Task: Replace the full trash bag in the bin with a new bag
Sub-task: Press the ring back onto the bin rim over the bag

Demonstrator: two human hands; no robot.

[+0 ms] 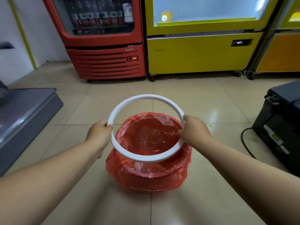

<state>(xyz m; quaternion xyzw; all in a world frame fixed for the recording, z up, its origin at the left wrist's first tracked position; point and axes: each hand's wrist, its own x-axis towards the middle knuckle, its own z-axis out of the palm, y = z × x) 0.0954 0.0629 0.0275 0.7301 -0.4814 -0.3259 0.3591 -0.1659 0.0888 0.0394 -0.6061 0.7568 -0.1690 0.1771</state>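
A small bin stands on the tiled floor in front of me, lined with a red trash bag whose top is folded down over the outside so the bin's wall is hidden. The bag's inside looks hollow. Above the bin's mouth I hold a white plastic ring, tilted with its far edge higher. My left hand grips the ring's left side and my right hand grips its right side. The ring's near edge hangs just over the bag's opening.
A red drinks fridge and a yellow machine stand against the back wall. A grey low cabinet sits at the left. A dark box with a black cable on the floor is at the right.
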